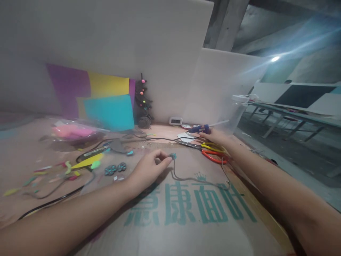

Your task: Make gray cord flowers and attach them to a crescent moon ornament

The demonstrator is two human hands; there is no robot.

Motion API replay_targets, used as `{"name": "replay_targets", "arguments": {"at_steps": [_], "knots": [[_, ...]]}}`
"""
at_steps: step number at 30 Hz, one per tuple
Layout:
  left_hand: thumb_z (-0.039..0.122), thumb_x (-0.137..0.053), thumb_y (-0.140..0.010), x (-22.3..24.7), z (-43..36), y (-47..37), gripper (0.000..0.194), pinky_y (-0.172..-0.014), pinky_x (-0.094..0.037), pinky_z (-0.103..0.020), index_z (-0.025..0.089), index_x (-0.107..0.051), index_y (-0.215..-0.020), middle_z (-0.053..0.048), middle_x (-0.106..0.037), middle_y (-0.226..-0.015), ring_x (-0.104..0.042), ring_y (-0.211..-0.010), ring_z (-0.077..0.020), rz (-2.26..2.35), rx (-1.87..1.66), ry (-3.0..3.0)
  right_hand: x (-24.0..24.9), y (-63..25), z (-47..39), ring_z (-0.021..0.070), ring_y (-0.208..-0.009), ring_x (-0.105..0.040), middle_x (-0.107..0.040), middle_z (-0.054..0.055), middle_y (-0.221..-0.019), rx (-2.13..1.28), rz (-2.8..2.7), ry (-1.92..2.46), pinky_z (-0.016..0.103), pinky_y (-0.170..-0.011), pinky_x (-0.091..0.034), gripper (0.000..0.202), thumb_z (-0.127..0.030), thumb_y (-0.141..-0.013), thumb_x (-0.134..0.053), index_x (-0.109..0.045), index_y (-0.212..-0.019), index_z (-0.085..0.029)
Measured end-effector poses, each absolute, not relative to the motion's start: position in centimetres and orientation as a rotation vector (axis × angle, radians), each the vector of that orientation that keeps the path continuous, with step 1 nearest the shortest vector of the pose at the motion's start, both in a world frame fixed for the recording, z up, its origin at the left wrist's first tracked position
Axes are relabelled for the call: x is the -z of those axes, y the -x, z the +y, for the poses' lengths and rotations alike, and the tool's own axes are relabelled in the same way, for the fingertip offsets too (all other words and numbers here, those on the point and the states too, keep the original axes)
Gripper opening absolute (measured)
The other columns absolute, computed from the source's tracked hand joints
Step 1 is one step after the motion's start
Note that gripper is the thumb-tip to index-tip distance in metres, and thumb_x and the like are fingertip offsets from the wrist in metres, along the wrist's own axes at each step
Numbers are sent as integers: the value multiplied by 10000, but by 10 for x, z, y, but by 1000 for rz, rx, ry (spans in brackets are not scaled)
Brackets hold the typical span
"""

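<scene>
1 curvy gry cord (183, 178), pinched, L hand (150, 167)

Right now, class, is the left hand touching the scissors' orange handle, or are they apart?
Apart: the head view shows a stretch of tabletop between the left hand and the orange handle.

Looks like a craft workshop: glue gun (198, 129) at the right hand (210, 136), scissors (197, 146) nearer, coloured sheets (109, 113) beyond the left hand (149, 167), bare beam (229, 25) and worktables (282, 109) beyond the right.
</scene>
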State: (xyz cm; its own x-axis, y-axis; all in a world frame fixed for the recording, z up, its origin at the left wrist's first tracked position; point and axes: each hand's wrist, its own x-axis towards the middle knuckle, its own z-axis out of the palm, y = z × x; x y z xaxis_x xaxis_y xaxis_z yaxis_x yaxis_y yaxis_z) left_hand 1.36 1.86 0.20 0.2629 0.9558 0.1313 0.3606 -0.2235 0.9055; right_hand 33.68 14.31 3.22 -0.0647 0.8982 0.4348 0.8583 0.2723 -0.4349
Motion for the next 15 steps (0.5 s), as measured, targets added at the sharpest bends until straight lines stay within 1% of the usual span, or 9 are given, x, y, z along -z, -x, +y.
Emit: {"name": "replay_targets", "arguments": {"at_steps": [2, 4, 5, 7, 9, 11, 13, 14, 15], "knots": [[461, -587, -866, 0, 20, -14, 275, -548, -376, -246, 188, -587, -835, 22, -597, -715, -551, -598, -146, 1202, -971, -1758, -42, -341, 133, 239, -673, -648, -714, 119, -691, -69, -1890, 1716, 316, -657, -463, 367, -496, -730, -758, -721, -748, -131], [450, -591, -862, 1, 20, -14, 266, -590, -406, -257, 187, -592, -825, 7, -623, -749, -576, -642, -158, 1181, -995, -1776, -55, -335, 115, 273, -751, -666, -723, 134, -743, -57, -1882, 1778, 341, -698, -474, 350, -493, -757, -726, -718, -753, -142], [448, -592, -858, 0, 20, -14, 265, -609, -419, -262, 186, -594, -817, 0, -632, -759, -584, -660, -164, 1173, -1004, -1781, -61, -327, 102, 268, -784, -673, -732, 124, -783, -88, -1894, 1761, 342, -718, -481, 333, -485, -800, -680, -723, -791, -155], [446, -589, -846, -2, 20, -14, 265, -633, -436, -270, 185, -594, -803, -10, -642, -769, -596, -686, -174, 1161, -1014, -1778, -74, -299, 66, 207, -780, -682, -741, 62, -837, -246, -1948, 1647, 309, -720, -507, 303, -483, -858, -608, -706, -891, -198], [457, -584, -826, -4, 19, -16, 270, -609, -433, -271, 189, -588, -789, -12, -633, -742, -589, -672, -181, 1174, -1005, -1758, -84, -262, 20, 176, -747, -692, -730, 32, -811, -868, -1862, 1184, 306, -722, -543, 209, -390, -829, -669, -631, -923, -207], [463, -585, -797, -4, 19, -17, 272, -589, -427, -272, 192, -585, -787, -16, -631, -730, -582, -665, -188, 1188, -1001, -1729, -88, -226, -28, 141, -715, -693, -716, 2, -772, -1352, -1809, 819, 278, -710, -556, 139, -308, -865, -674, -592, -945, -227], [471, -583, -784, -1, 21, -18, 280, -594, -422, -276, 191, -582, -791, -22, -633, -736, -577, -668, -190, 1197, -1010, -1713, -85, -201, -68, 125, -772, -711, -737, 20, -881, -1767, -1789, 528, 242, -710, -557, 152, -292, -919, -641, -598, -1045, -219], [475, -580, -786, 1, 22, -18, 287, -601, -417, -277, 189, -582, -797, -24, -633, -742, -575, -669, -188, 1200, -1009, -1717, -81, -193, -81, 131, -848, -714, -735, 36, -970, -1917, -1796, 464, 251, -758, -558, 179, -310, -945, -610, -596, -1096, -214], [480, -574, -792, 3, 23, -18, 294, -604, -409, -276, 187, -581, -798, -24, -629, -744, -570, -667, -184, 1202, -1008, -1726, -77, -189, -91, 144, -896, -712, -731, 45, -994, -2011, -1797, 370, 248, -776, -558, 230, -336, -929, -638, -600, -1117, -210]]}}
